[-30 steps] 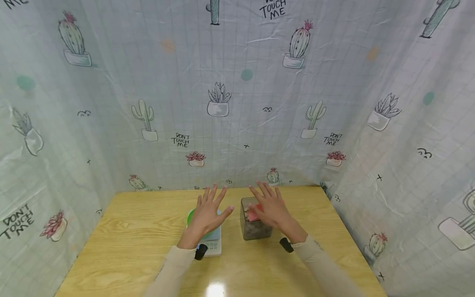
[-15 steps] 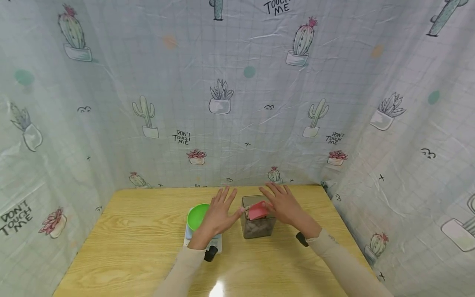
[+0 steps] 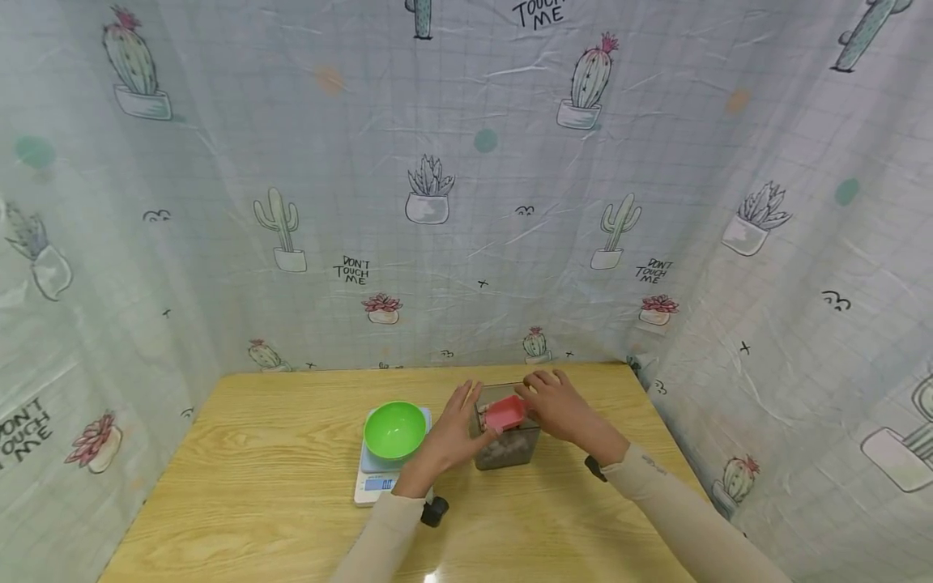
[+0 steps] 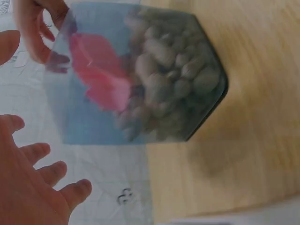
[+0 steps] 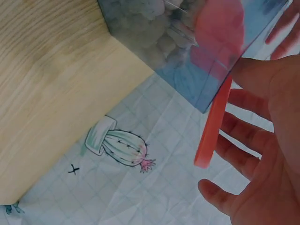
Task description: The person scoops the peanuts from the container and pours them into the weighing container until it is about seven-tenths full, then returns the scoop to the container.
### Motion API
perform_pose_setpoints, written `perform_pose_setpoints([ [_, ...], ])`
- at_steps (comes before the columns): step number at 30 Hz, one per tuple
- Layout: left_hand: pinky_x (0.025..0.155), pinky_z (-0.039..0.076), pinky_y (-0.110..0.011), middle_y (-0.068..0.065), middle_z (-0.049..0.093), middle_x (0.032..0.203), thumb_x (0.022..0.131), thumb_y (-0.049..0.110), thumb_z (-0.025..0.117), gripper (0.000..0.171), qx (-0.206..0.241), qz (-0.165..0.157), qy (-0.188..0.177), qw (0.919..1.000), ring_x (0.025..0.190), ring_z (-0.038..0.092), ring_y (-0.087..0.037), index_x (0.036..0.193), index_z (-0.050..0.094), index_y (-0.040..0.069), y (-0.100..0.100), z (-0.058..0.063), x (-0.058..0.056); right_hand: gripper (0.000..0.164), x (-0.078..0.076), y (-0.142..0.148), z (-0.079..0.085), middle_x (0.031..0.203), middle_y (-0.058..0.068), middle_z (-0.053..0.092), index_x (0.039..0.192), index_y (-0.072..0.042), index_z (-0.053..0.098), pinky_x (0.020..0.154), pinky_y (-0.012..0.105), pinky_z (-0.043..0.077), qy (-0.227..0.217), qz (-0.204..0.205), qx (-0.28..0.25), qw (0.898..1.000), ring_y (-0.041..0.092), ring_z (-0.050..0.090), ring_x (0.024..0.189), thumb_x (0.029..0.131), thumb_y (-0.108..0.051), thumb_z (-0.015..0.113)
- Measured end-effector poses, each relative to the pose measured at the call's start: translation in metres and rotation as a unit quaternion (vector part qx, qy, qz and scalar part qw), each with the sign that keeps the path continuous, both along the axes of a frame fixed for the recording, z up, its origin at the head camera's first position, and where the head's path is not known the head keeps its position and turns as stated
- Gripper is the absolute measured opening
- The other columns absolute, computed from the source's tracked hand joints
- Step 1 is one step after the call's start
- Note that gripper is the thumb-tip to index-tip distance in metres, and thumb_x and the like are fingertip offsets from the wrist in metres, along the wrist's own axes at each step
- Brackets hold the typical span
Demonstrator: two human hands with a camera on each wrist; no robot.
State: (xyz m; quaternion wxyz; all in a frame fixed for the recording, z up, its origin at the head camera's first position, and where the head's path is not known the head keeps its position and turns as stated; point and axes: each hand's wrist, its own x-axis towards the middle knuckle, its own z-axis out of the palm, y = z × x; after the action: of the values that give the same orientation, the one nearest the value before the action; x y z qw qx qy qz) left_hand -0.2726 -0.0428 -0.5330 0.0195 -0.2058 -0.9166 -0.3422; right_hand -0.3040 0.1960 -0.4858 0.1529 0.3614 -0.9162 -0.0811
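A clear, grey-tinted square container (image 3: 503, 452) holds many rounded stones (image 4: 183, 70). The red scoop (image 3: 504, 414) sits at its mouth, its bowl inside the box and its handle (image 5: 213, 126) sticking out past the rim. My right hand (image 3: 563, 409) is at the container's right side, with thumb and fingers around the scoop's handle near the rim. My left hand (image 3: 450, 433) is at the container's left side, fingers spread and holding nothing, thumb near the front rim. In the left wrist view its fingers stand apart from the clear wall.
A green bowl (image 3: 395, 431) rests on a white kitchen scale (image 3: 364, 490) with a lit display, left of the container. All stand on a wooden table (image 3: 277, 453). A curtain (image 3: 466, 243) printed with cacti hangs behind and along both sides.
My left hand has moved right, from over the bowl and scale to the container's left side. The right hand has closed around the scoop's handle, and the scoop has turned slightly.
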Motion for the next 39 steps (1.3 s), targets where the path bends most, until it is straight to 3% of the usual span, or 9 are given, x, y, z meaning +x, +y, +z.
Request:
perform_pose_setpoints([
  [8, 0.112, 0.036, -0.056, -0.014, 0.009, 0.166, 0.085, 0.053, 0.071, 0.108, 0.091, -0.003, -0.070, 0.9934, 0.151, 0.020, -0.037, 0.160, 0.005, 0.016, 0.013, -0.012, -0.003, 0.026, 0.000, -0.006, -0.002, 0.115, 0.002, 0.060, 0.111, -0.017, 0.069, 0.093, 0.051, 0.047, -0.005, -0.025, 0.035, 0.999, 0.023, 0.055, 0.113, 0.089, -0.029, 0.073],
  [14, 0.110, 0.039, -0.056, -0.015, 0.007, 0.165, 0.084, 0.049, 0.073, 0.110, 0.139, -0.002, -0.102, 0.9851, 0.147, 0.028, -0.040, 0.160, -0.001, 0.017, 0.013, -0.019, -0.006, 0.017, 0.000, -0.008, -0.004, 0.105, 0.001, 0.059, 0.098, -0.016, 0.068, 0.088, 0.047, 0.047, 0.023, -0.013, 0.032, 0.999, 0.022, 0.056, 0.104, 0.090, -0.031, 0.071],
  [26, 0.107, 0.040, -0.058, -0.015, 0.014, 0.162, 0.080, 0.051, 0.077, 0.110, 0.154, 0.014, -0.121, 0.9805, 0.145, 0.031, -0.039, 0.160, 0.009, 0.018, 0.011, -0.025, -0.015, 0.018, 0.004, -0.004, 0.010, 0.091, -0.001, 0.066, 0.101, -0.015, 0.059, 0.066, 0.034, 0.048, 0.024, 0.035, 0.013, 0.999, 0.016, 0.063, 0.080, 0.092, -0.027, 0.069],
  [33, 0.109, 0.038, -0.058, -0.015, 0.014, 0.163, 0.081, 0.049, 0.076, 0.109, 0.177, 0.003, -0.131, 0.9754, 0.147, 0.029, -0.038, 0.160, 0.007, 0.020, 0.010, -0.030, -0.014, 0.018, 0.002, 0.002, 0.012, 0.095, 0.000, 0.063, 0.107, -0.013, 0.059, 0.067, 0.034, 0.048, 0.024, 0.046, 0.034, 0.998, 0.017, 0.061, 0.084, 0.097, -0.028, 0.061],
  [39, 0.107, 0.039, -0.059, -0.014, 0.012, 0.164, 0.083, 0.046, 0.076, 0.108, 0.173, -0.002, -0.131, 0.9760, 0.145, 0.030, -0.042, 0.160, 0.005, 0.020, 0.010, -0.028, -0.013, 0.021, -0.001, 0.005, 0.018, 0.102, 0.002, 0.062, 0.114, -0.014, 0.063, 0.075, 0.037, 0.046, 0.072, 0.041, 0.085, 0.993, 0.020, 0.060, 0.093, 0.094, -0.018, 0.066],
])
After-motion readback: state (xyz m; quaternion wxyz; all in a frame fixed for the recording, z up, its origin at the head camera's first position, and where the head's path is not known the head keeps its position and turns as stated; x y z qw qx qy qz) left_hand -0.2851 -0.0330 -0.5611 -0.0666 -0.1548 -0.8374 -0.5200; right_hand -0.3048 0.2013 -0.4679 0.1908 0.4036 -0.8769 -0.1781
